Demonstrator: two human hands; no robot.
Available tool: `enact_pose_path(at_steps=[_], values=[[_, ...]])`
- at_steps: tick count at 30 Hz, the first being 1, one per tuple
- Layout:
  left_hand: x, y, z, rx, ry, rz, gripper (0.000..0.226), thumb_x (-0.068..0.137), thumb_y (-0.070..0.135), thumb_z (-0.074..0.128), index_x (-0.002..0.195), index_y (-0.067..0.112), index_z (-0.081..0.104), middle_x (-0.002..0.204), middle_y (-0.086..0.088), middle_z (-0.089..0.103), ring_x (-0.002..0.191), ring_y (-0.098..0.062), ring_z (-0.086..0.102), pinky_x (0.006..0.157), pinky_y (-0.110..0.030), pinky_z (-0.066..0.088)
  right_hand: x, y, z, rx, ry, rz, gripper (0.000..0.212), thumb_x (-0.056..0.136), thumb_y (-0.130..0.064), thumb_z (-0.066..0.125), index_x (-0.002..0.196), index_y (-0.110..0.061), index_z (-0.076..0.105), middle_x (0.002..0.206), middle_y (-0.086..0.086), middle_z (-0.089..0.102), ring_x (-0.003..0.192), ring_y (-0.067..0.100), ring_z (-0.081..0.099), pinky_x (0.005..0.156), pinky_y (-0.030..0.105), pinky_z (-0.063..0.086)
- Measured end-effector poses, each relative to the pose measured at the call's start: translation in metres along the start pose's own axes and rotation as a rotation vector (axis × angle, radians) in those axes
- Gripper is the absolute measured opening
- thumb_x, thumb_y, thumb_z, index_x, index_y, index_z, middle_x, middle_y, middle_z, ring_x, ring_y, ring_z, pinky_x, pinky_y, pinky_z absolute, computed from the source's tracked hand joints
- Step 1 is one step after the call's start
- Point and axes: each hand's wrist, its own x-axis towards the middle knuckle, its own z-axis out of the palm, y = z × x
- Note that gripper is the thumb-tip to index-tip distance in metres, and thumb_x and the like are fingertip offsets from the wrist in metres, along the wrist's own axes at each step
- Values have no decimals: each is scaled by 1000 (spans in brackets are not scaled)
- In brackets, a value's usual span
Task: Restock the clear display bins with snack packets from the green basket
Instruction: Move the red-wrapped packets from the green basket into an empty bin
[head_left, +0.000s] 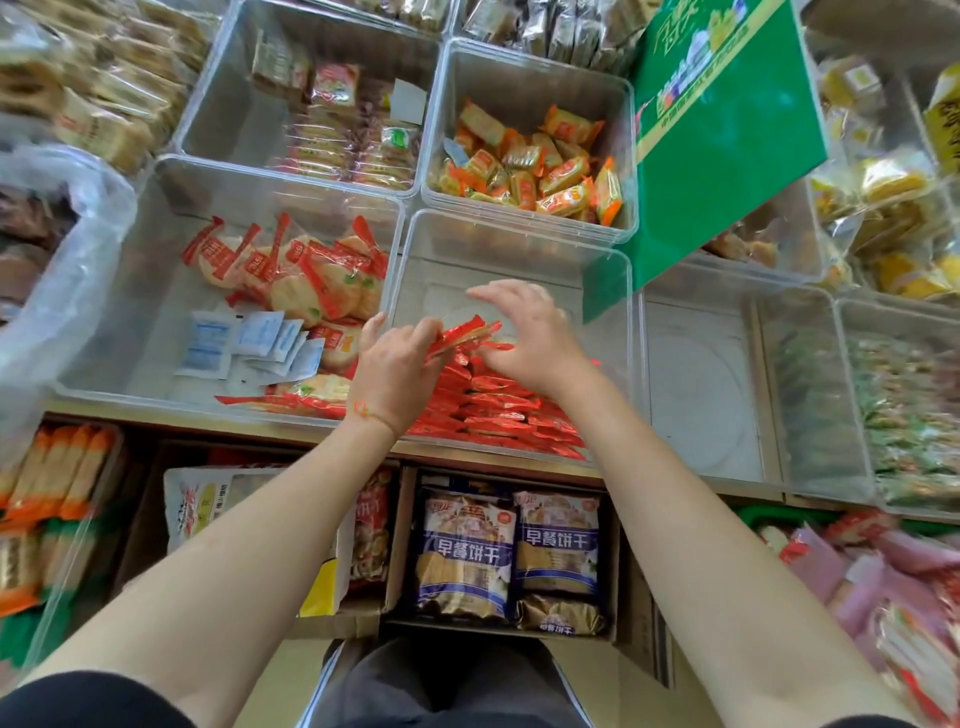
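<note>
Restocking is partly done: red packets (498, 410) fill only the near end of the centre bin (511, 244); its far end is bare. Left hand (389, 369) pinches one red packet (462, 335) above the stack. Right hand (524, 332) lies flat, fingers extended, touching the packets. Green basket (753, 514), lower right, holds more stock.

Both forearms were bare. A thin orange-and-green string bracelet (370, 413) circled the left wrist. Short black sleeves (78, 699) and dark grey trousers (447, 686) were worn.
</note>
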Motion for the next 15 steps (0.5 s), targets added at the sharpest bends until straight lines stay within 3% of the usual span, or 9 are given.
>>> enact_pose_path(at_steps=[3,6,10,13,15], values=[[0,0,0,49,-5,8,26,96,39,48,102,15,58,75,0,65,75,-27,65,108,-49,31,5,-21,11,-24,23,-70,33,81,-25,69,113,-30,70,122,-7,65,124,21,45,98,40,32],[0,3,-1,52,-9,3,24,96,39,54,103,17,55,77,2,65,78,-25,65,107,-49,32,5,-15,5,-32,91,23,18,85,-28,70,101,-23,75,100,-4,71,104,22,53,91,39,40],[-1,7,-4,62,-73,-3,40,92,43,46,119,14,51,91,-3,67,93,-26,63,111,-48,30,-15,21,-23,179,254,243,20,87,-34,71,99,-18,69,94,1,64,88,17,57,74,28,44],[-7,25,-1,116,-114,94,38,91,40,45,109,10,60,98,-7,66,97,-29,61,105,-46,35,-28,52,-38,138,375,365,18,90,-28,68,97,-14,58,89,0,62,80,20,57,66,28,39],[-17,49,8,107,-154,141,37,91,41,45,103,10,63,99,-8,66,95,-30,60,97,-43,39,-30,66,-39,46,357,403,18,90,-25,66,97,-14,53,90,3,62,79,23,58,64,31,43]])
